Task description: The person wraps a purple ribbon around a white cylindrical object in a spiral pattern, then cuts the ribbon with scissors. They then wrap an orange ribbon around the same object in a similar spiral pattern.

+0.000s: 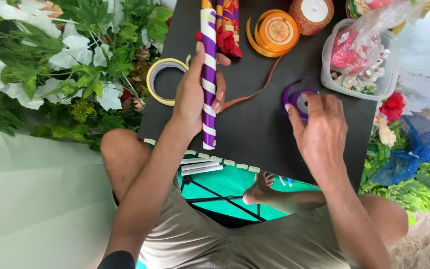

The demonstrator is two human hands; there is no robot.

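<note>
My left hand (pixel 195 92) grips a long stick wrapped in purple and white ribbon (pixel 208 69), held lengthwise over a black board (pixel 255 134) on my lap. A red fabric rose (pixel 227 42) is fixed to the stick near my thumb. My right hand (pixel 319 129) rests on a roll of purple ribbon (pixel 298 99) lying on the board, fingers around its rim. A thin brown ribbon strand (pixel 255 92) trails across the board between my hands.
A roll of yellowish tape (pixel 158 79) lies at the board's left edge. An orange ribbon roll (pixel 277 32), a glittery orange candle holder (pixel 312 15) and a clear plastic box of decorations (pixel 362 60) sit at the far side. Artificial leaves and flowers (pixel 60 65) lie on both sides.
</note>
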